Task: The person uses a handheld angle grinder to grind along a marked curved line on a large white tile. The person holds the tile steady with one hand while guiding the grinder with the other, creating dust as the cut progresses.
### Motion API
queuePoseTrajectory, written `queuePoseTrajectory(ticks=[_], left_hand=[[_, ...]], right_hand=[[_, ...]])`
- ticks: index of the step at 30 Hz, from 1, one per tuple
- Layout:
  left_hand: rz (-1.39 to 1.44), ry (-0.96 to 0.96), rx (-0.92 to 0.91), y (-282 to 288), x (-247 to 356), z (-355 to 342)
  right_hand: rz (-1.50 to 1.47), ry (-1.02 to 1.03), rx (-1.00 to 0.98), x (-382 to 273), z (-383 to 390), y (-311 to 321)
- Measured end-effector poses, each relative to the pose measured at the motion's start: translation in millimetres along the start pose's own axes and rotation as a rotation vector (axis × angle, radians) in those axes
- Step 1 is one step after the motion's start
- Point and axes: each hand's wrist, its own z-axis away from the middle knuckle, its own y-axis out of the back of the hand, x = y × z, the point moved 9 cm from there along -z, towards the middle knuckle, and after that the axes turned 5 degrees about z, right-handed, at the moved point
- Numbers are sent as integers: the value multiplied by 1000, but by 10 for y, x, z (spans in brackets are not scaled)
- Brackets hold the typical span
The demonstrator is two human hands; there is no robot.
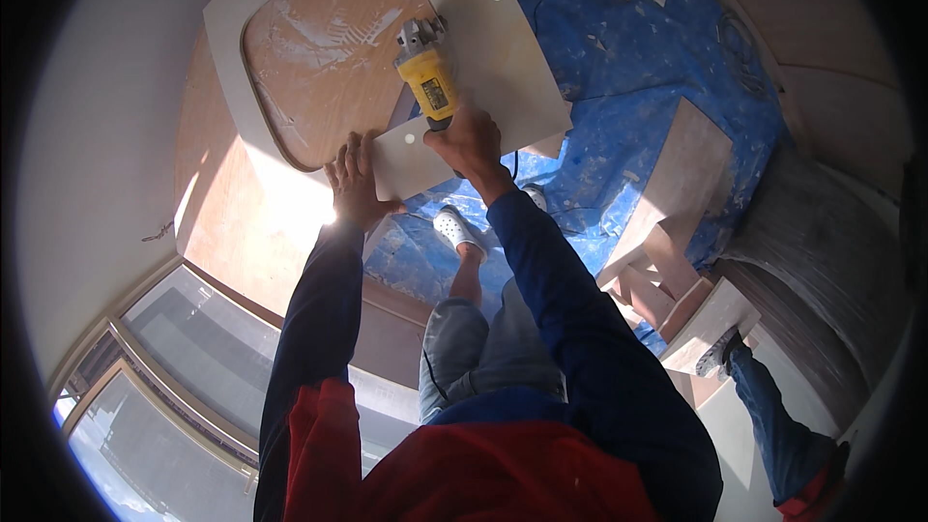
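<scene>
My right hand (472, 147) is wrapped round the rear of a yellow and black angle grinder (425, 79), its grey metal head pointing away from me. The grinder is over a white panel (507, 68) with a large rounded opening, close to the opening's right edge. Whether its disc touches the panel is hidden. At the panel's near edge my left hand (356, 182) lies with fingers spread on the surface and thumb out to the right. Through the opening shows a dusty brown plywood board (324, 48).
Blue sheeting (599, 48), spotted with dust, covers the floor. Wooden boards (681, 155) and offcuts (662, 275) lie at right. Another person's leg (764, 396) stands at lower right, the shoe by a board. Framed window panes (193, 329) are at lower left.
</scene>
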Motion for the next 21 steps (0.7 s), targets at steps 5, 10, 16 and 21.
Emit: queuePoseTrajectory(ticks=[5,10,16,21], left_hand=[[-2,1,0,-6,-4,-4],[4,-7,11,-4,-7,-4],[3,-8,12,12,9,4],[7,2,7,8,12,0]], right_hand=[[17,-5,-13,2,-3,-2],[5,-8,-15,8,-13,-10],[7,0,2,12,-9,-10],[17,9,6,18,-27,-24]])
